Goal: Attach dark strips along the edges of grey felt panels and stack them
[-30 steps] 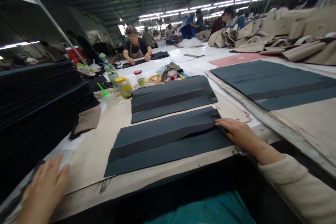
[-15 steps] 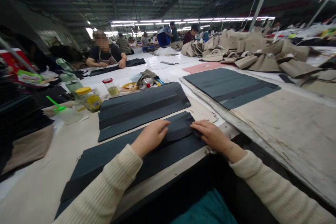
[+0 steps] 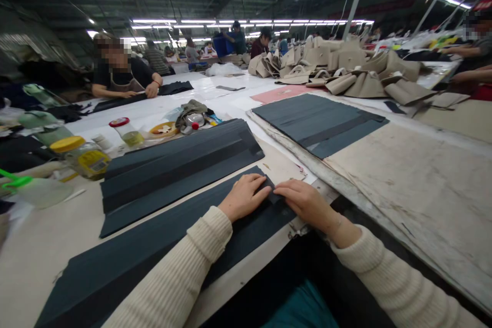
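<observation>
Near the front edge of the table lies a long stack of dark blue-green fabric panels (image 3: 154,238), overlapped in layers, with a black strip (image 3: 103,292) running along it. On the right end of this stack my left hand (image 3: 246,197) rests palm down, its fingers stretched out over the strip and thumb apart. Close beside it, my right hand (image 3: 305,202) pinches the right end of the black strip between thumb and fingers. Its fingertips partly hide the strip's end. A second stack of similar panels (image 3: 180,171) lies just behind, touched by neither hand.
Another panel stack (image 3: 319,123) is on the board to the right. Jars, including a yellow-lidded jar (image 3: 82,156), and a green-nozzled bottle (image 3: 36,189) stand at left. Beige bag pieces (image 3: 346,61) are heaped at the back. A co-worker (image 3: 123,69) handles dark fabric across the table.
My left hand has moved right along the strip, close to my right hand. The strip's right end lies flatter on the stack. The view has turned right.
</observation>
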`<action>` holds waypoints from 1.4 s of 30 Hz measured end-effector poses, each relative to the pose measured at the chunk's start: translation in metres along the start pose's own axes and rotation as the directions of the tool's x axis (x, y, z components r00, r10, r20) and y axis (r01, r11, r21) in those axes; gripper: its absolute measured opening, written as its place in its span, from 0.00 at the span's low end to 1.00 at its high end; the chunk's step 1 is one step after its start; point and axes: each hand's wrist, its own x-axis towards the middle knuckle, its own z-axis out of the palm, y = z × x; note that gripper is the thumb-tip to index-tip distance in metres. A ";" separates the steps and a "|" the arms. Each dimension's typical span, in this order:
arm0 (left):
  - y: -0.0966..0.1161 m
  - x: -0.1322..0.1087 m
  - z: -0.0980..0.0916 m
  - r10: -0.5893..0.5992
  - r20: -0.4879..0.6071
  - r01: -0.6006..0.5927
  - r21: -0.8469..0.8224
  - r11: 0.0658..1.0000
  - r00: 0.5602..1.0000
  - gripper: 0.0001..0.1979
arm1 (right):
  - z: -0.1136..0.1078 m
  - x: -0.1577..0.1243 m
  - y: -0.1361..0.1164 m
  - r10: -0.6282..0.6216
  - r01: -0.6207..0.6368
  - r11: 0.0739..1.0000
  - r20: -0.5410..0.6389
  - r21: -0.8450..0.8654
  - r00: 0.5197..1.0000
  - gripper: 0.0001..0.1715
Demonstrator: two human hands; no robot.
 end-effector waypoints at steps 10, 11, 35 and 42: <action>0.008 -0.007 0.004 -0.070 0.013 0.070 0.015 0.997 0.997 0.38 | -0.015 0.048 0.003 -0.061 0.062 0.998 0.066 -0.021 0.996 0.12; 0.008 -0.007 0.005 -0.080 0.009 0.080 0.005 0.997 0.997 0.40 | -0.018 0.056 0.003 -0.090 0.093 0.995 0.073 -0.039 0.993 0.12; 0.009 -0.012 -0.007 -0.010 0.137 0.001 0.063 0.998 0.991 0.36 | -0.013 -0.021 -0.004 -0.058 0.075 0.985 0.117 -0.152 0.991 0.14; 0.013 -0.011 -0.007 -0.034 0.140 0.022 0.084 0.996 0.990 0.27 | -0.017 -0.018 -0.005 -0.058 0.079 0.981 0.123 -0.176 0.991 0.15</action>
